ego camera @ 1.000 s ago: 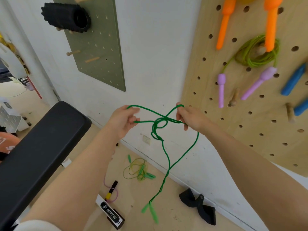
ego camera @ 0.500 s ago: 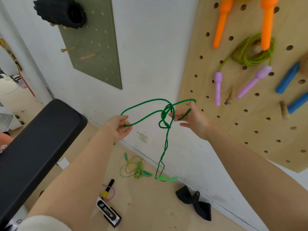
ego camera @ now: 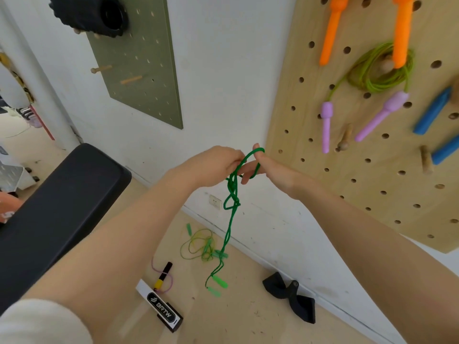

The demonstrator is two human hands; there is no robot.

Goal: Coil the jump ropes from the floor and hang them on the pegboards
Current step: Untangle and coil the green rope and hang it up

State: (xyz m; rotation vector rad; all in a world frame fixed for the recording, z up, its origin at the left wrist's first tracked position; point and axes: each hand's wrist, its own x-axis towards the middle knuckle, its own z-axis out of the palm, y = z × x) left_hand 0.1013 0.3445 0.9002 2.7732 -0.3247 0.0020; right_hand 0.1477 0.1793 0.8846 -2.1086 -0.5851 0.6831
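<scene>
A dark green jump rope (ego camera: 232, 194) hangs in front of the wall, knotted partway down, its two light green handles (ego camera: 217, 285) dangling near the floor. My left hand (ego camera: 213, 165) grips the rope's top strands. My right hand (ego camera: 268, 167) sits right beside it with a loop of the rope around its fingers. A wooden pegboard (ego camera: 372, 170) on the right carries a coiled yellow-green rope (ego camera: 372, 73) with purple handles, plus orange and blue handles. Another yellow-green rope (ego camera: 198, 245) lies loose on the floor by the wall.
A green pegboard (ego camera: 144, 65) with wooden pegs and a black foam roller (ego camera: 99, 13) hangs at upper left. A black padded bench (ego camera: 49, 214) fills the left. On the floor lie a black-and-yellow handle with pink cord (ego camera: 162, 276), a boxed item (ego camera: 161, 306) and a black strap (ego camera: 290, 296).
My hands have come together, from apart to nearly touching, gathering the rope's loop. The handles have dropped lower and swing near the floor.
</scene>
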